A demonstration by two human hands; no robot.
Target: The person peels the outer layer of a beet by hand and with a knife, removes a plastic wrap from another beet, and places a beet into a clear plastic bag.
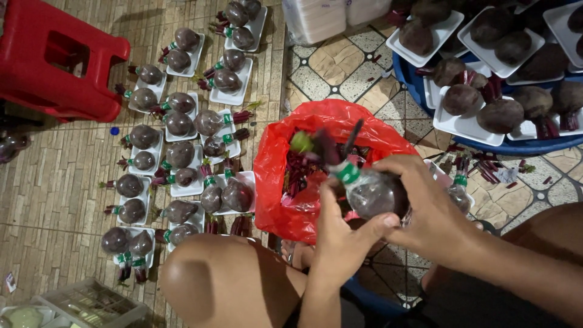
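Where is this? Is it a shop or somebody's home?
Probably a home floor or yard used for packing vegetables to sell. Wrapped beetroots on white trays lie in rows on the tiles, unwrapped ones fill a blue tub, and a red bag holds cut stems.

A red plastic stool (57,58) stands on patterned floor tiles (340,67).

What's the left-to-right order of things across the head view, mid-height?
Red plastic stool → rows of wrapped beetroots on white trays → red plastic bag → left hand → wrapped beetroot held in both hands → right hand → blue basin of unwrapped beetroots on trays.
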